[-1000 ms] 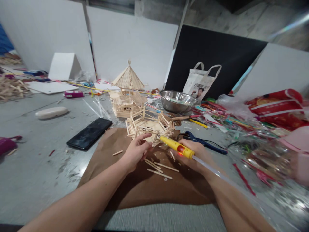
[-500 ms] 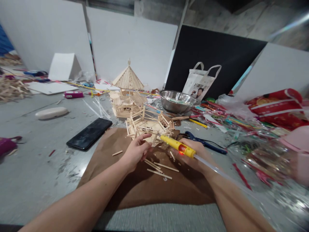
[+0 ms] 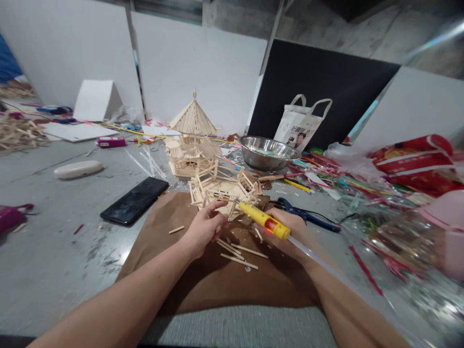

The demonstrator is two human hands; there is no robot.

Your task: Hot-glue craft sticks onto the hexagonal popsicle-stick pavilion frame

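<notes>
Near the middle of the table (image 3: 83, 270), toward the far edge of a brown sheet (image 3: 203, 295), sits an open stick frame (image 3: 224, 186), its near side partly covered by the left hand (image 3: 205, 229). That hand's fingers bend around the near left part of the frame; whether they pinch a stick or only rest against it, I cannot tell. From the right, the right hand (image 3: 290, 232) grasps a yellow glue gun (image 3: 259, 216), most of its fingers and the gun's grip hidden behind the barrel. The thin nozzle points left at the frame's near rail, too small to show if it touches. A clear glue stick (image 3: 306, 249) runs out of the gun's back and blurs toward the near right. Loose sticks (image 3: 249, 250) lie on the sheet between the wrists. Behind the frame stands a roofed stick house (image 3: 194, 121), its lower right part overlapped by the frame's posts. Dark blue pliers (image 3: 313, 217) lie just right of the right hand, one end concealed behind it. At the far right, a red bag (image 3: 416, 162) is cut off by the view's edge.
</notes>
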